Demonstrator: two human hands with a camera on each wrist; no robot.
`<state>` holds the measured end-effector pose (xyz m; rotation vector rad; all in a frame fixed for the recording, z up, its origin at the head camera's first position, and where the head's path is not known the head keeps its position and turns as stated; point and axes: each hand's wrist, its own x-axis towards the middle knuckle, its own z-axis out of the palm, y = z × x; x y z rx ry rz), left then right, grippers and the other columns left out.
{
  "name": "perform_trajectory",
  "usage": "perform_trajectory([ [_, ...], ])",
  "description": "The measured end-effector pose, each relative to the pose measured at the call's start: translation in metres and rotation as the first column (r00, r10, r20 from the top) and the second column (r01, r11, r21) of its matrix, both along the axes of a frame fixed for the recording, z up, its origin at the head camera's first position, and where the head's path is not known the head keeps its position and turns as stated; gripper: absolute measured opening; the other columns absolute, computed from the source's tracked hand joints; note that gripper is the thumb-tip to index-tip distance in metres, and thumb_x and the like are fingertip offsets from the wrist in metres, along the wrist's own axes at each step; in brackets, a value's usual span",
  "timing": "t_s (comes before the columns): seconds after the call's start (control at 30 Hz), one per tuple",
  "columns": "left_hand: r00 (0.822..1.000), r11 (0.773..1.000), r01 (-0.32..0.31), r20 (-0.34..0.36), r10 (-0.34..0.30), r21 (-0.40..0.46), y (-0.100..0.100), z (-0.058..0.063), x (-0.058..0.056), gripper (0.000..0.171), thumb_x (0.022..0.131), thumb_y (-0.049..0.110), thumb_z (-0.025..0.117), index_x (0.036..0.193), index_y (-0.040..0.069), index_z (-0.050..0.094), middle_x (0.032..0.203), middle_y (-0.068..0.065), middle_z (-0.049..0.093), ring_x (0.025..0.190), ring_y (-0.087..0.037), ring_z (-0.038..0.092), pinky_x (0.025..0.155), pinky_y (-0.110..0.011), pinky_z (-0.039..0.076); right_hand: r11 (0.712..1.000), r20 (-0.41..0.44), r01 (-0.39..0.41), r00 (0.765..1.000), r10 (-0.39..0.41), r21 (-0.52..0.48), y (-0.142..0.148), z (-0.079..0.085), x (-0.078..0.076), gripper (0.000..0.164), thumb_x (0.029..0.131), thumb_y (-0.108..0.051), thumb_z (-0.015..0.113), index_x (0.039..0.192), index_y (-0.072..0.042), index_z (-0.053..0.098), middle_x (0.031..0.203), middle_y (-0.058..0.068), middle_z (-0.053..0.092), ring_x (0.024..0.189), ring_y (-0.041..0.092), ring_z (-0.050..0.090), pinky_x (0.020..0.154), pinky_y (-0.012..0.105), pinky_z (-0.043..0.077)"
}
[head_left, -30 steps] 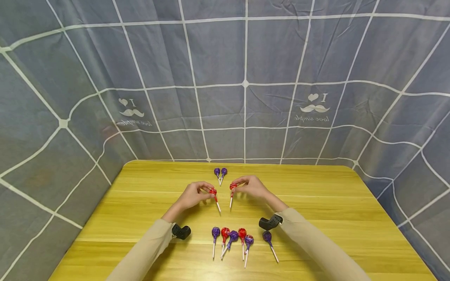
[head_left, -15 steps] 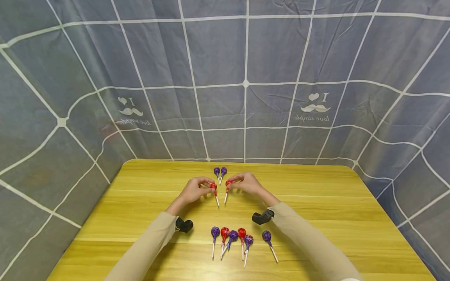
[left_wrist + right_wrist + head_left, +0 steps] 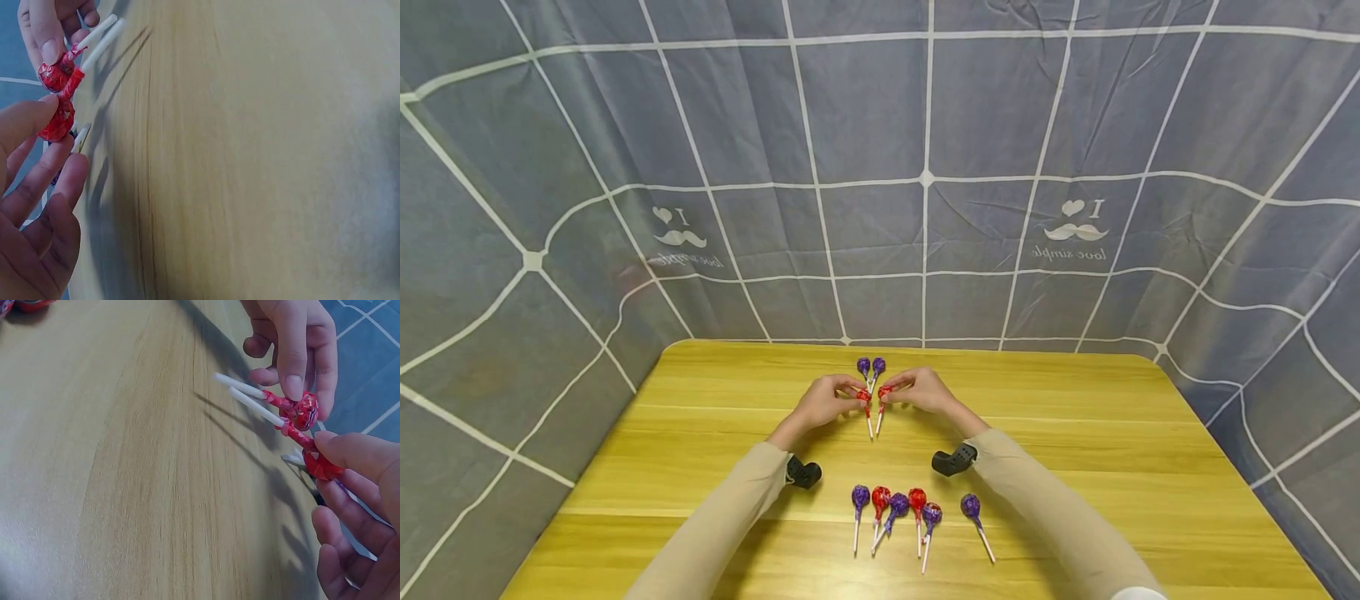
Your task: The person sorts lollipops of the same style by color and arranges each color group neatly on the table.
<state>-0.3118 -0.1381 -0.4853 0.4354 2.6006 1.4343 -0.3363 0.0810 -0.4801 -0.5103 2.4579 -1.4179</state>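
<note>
My left hand [image 3: 823, 402] pinches a red-wrapped lollipop [image 3: 57, 122] by its candy head between thumb and fingers. A second red lollipop [image 3: 322, 465] is pinched the same way by my right hand [image 3: 925, 392]. The two heads are close side by side, and both white sticks point back toward me, their tips nearly meeting in the head view. In the wrist views, the sticks cast shadows on the table. Just beyond the hands lie two purple lollipops, a left one [image 3: 863, 365] and a right one [image 3: 879, 365], with their sticks converging toward the red heads.
Nearer me on the wooden table [image 3: 700, 467] lies a loose row of several lollipops, including a purple one [image 3: 861, 497] and a red one [image 3: 917, 498]. Another purple lollipop [image 3: 971, 505] lies apart to the right. A grey gridded curtain [image 3: 880, 225] surrounds the table's back and sides.
Both hands have moved slightly farther away and toward each other, bringing the two red lollipops close together below the purple pair. The lollipops in the near row stay where they were.
</note>
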Motion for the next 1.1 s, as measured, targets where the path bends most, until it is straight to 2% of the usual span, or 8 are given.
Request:
perform_trajectory([
  [0.3, 0.998, 0.993, -0.052, -0.036, 0.048, -0.109, -0.004, -0.001, -0.004, 0.025, 0.083, 0.017, 0.074, 0.106, 0.008, 0.072, 0.094, -0.008, 0.073, 0.065, -0.012, 0.065, 0.056, -0.023, 0.049, 0.999, -0.041, -0.001, 0.999, 0.003, 0.042, -0.008, -0.001, -0.003, 0.025, 0.08, -0.018, 0.078, 0.101, -0.005, 0.075, 0.094, 0.01, 0.075, 0.071, 0.016, 0.066, 0.061, 0.027, 0.052],
  [0.5, 0.998, 0.993, -0.057, -0.028, 0.055, -0.101, -0.007, -0.003, -0.004, 0.024, 0.083, 0.015, 0.074, 0.106, 0.007, 0.072, 0.094, -0.009, 0.073, 0.067, -0.01, 0.065, 0.058, -0.022, 0.048, 0.999, -0.027, 0.022, 0.999, -0.021, 0.036, -0.012, -0.002, -0.001, 0.025, 0.079, -0.017, 0.079, 0.1, -0.003, 0.075, 0.095, 0.012, 0.075, 0.069, 0.011, 0.065, 0.06, 0.023, 0.051],
  [0.7, 0.997, 0.993, -0.074, -0.036, 0.071, -0.087, -0.008, -0.006, -0.003, 0.023, 0.084, 0.015, 0.073, 0.106, 0.006, 0.071, 0.094, -0.01, 0.072, 0.068, -0.012, 0.065, 0.058, -0.022, 0.048, 0.998, -0.058, 0.038, 0.998, -0.035, 0.051, -0.014, -0.006, 0.001, 0.023, 0.08, -0.016, 0.078, 0.098, -0.003, 0.075, 0.093, 0.012, 0.075, 0.068, 0.008, 0.063, 0.058, 0.022, 0.051],
  [1.0, 0.994, 0.986, -0.099, -0.064, 0.091, -0.132, -0.006, -0.009, -0.002, 0.021, 0.084, 0.017, 0.074, 0.103, 0.009, 0.072, 0.094, -0.006, 0.073, 0.08, -0.014, 0.065, 0.064, -0.023, 0.047, 0.994, -0.072, 0.058, 0.996, -0.051, 0.088, -0.016, -0.01, 0.001, 0.023, 0.079, -0.018, 0.078, 0.097, -0.003, 0.075, 0.093, 0.011, 0.075, 0.073, 0.007, 0.063, 0.058, 0.02, 0.047],
  [1.1, 0.994, 0.986, -0.101, -0.065, 0.093, -0.132, -0.006, -0.009, -0.002, 0.022, 0.084, 0.016, 0.073, 0.104, 0.008, 0.071, 0.094, -0.007, 0.072, 0.08, -0.016, 0.065, 0.063, -0.024, 0.047, 0.993, -0.07, 0.067, 0.996, -0.06, 0.098, -0.016, -0.011, 0.001, 0.023, 0.08, -0.019, 0.078, 0.097, -0.004, 0.075, 0.093, 0.01, 0.075, 0.073, 0.008, 0.063, 0.058, 0.02, 0.046],
])
